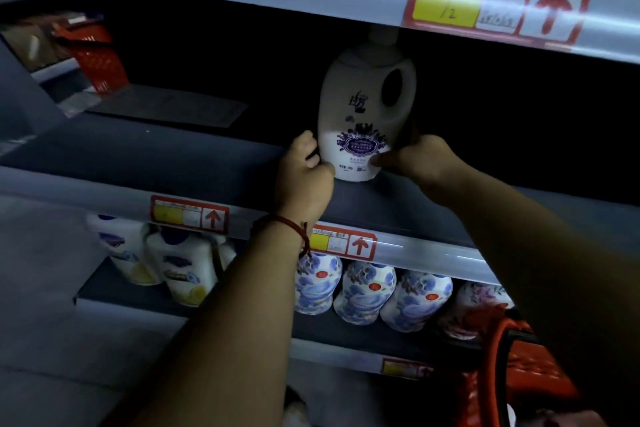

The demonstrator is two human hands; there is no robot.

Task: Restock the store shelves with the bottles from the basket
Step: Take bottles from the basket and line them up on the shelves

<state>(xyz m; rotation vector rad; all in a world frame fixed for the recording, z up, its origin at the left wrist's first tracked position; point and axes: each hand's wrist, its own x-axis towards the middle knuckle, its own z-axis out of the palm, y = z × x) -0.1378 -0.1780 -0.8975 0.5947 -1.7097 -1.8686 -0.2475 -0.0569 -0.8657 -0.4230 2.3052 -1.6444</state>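
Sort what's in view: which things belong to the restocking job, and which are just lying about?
Job: white bottle, gripped by left hand and right hand; middle shelf; red basket, lower right.
Lying about: blue-flowered bottles, lemon-label bottles below; price tags; far basket.

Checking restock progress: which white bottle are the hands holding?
The white plastic bottle with a purple label and loop handle, upright, alone on the dark middle shelf, gripped by left hand and right hand. The blue-flowered bottles sit untouched below.
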